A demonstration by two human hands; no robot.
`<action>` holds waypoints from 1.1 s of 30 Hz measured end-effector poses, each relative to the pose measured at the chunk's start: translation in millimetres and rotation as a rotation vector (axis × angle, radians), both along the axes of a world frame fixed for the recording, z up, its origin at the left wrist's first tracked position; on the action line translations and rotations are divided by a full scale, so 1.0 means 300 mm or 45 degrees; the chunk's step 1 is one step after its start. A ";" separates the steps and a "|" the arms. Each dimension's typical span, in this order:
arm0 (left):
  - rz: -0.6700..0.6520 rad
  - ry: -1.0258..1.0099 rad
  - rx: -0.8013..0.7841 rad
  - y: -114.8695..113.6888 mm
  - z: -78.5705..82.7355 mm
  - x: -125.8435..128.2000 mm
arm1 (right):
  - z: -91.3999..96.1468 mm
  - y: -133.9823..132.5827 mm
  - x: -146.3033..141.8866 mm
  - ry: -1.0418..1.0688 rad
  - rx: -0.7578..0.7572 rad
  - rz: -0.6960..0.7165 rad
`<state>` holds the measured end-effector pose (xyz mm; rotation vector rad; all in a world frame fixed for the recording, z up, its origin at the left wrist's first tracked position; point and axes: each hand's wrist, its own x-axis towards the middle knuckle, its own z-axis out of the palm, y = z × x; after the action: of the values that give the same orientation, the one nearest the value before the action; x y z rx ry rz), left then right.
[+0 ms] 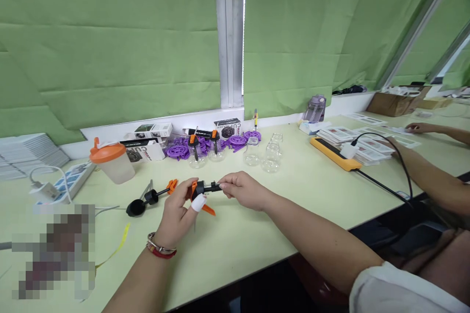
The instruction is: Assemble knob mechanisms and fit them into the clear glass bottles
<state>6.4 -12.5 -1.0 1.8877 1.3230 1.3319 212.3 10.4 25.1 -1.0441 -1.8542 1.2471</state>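
Observation:
My left hand (178, 210), with a white bandage on the thumb, is closed around the orange handle end of a small black and orange clamp (203, 190). My right hand (244, 190) pinches the black bar of the same clamp at its right end. A second black and orange clamp (149, 199) with a round black pad lies on the pale green table (293, 195) just left of my left hand.
An orange-lidded cup (111, 159) stands at the left by a power strip (71, 181). Purple gear parts (235, 140), small boxes and clear glass bulbs (270, 156) line the back. A yellow power strip (332, 153), card stacks and another person's arms (433, 171) are on the right.

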 end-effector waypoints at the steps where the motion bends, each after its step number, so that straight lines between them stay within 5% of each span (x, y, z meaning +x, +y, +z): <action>1: 0.005 -0.028 -0.089 0.003 -0.007 0.012 | -0.017 0.009 -0.004 0.073 -0.104 -0.013; 6: 0.091 -0.186 -0.606 0.045 -0.067 0.050 | -0.164 0.050 -0.023 0.130 -0.356 -0.178; 11: 0.014 -0.291 -0.804 0.074 -0.108 0.047 | -0.276 0.068 -0.014 -0.050 -0.020 -0.172; 17: -0.072 -0.189 -0.787 0.069 -0.112 0.045 | -0.281 0.084 -0.016 -0.210 0.085 -0.193; 33: 0.082 -0.106 -0.760 0.076 -0.144 0.078 | -0.272 0.101 -0.046 -0.441 0.184 -0.247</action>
<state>29.8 10.3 -44.2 1.3765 1.5338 0.8912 198.5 40.6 -56.6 -1.3886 -2.0044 0.8468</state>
